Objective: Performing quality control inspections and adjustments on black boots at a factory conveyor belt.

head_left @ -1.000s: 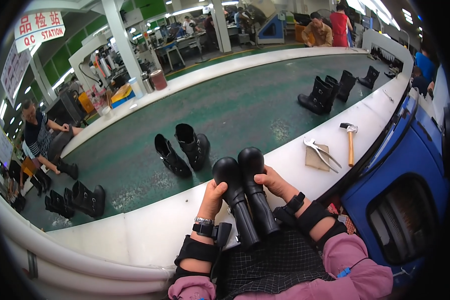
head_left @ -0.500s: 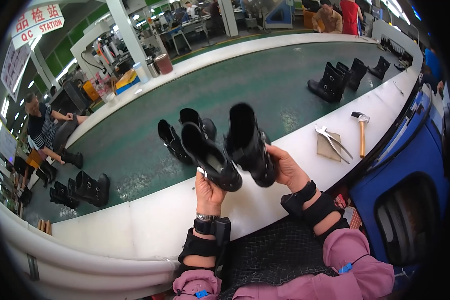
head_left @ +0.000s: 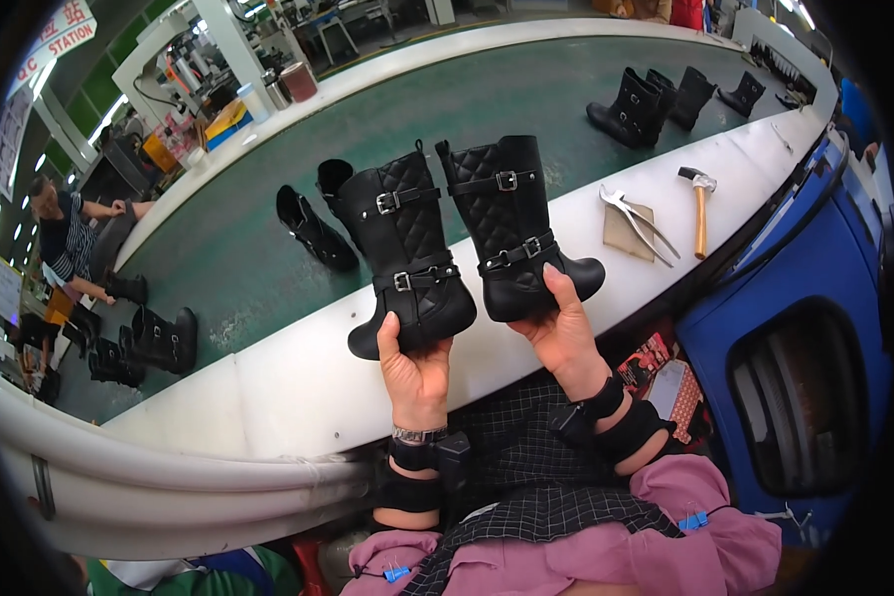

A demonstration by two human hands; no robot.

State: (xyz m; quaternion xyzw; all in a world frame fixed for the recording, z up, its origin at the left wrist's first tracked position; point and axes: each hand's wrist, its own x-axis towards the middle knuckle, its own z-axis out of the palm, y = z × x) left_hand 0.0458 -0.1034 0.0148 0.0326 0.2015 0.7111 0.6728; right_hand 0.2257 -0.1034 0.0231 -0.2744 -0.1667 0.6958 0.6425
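Note:
Two black boots with buckled straps and quilted panels are held up side by side over the white ledge. My left hand (head_left: 417, 372) is closed round the heel end of the left boot (head_left: 403, 238), whose toe points left. Round the heel end of the right boot (head_left: 507, 214), my right hand (head_left: 563, 343) is closed, its thumb on the outer side; that toe points right. Both shafts stand upright, with their buckles facing me. Behind the left boot, another pair of black boots (head_left: 313, 230) rests on the green belt, partly hidden.
Pincers (head_left: 638, 224) lie on a brown pad (head_left: 626, 238) on the white ledge (head_left: 268, 397), beside a hammer (head_left: 702, 211). More boots stand on the belt at far right (head_left: 626, 109) and left (head_left: 159, 340). Another person (head_left: 70, 223) sits at the left. A blue bin-like object (head_left: 705, 328) stands at right.
Both boots have been turned from showing their openings to standing upright with the buckled sides toward me. My hands have shifted to the heel ends, and the view has tilted down.

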